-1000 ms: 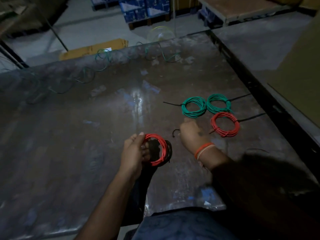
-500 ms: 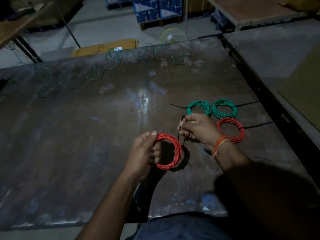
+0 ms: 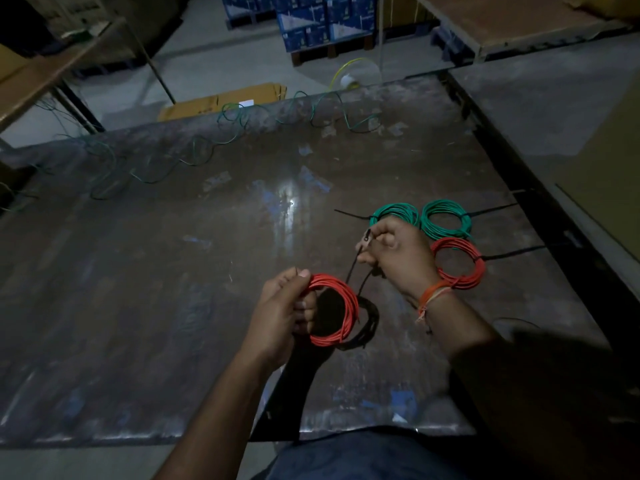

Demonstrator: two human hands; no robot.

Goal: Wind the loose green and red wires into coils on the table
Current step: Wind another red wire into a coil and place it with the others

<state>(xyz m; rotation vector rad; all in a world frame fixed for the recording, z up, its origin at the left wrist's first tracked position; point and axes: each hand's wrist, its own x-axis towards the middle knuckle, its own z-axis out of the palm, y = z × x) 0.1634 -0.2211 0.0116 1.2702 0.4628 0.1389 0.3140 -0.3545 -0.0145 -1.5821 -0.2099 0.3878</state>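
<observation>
Left grip [image 3: 282, 315]: clenched on red coil [image 3: 337, 308], raised above surface [image 3: 173, 271]. Right grip [image 3: 398, 254]: pinching black cable tie [image 3: 356, 265]. Tied coils at right: two green [image 3: 446, 220], one red [image 3: 464, 263]. Loose green wire [image 3: 207, 150] along far edge.

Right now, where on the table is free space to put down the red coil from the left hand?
Free: the table left of the held red coil, up to the loose green wire. Crowded: right side, with green coils, tied red coil, right hand.
</observation>
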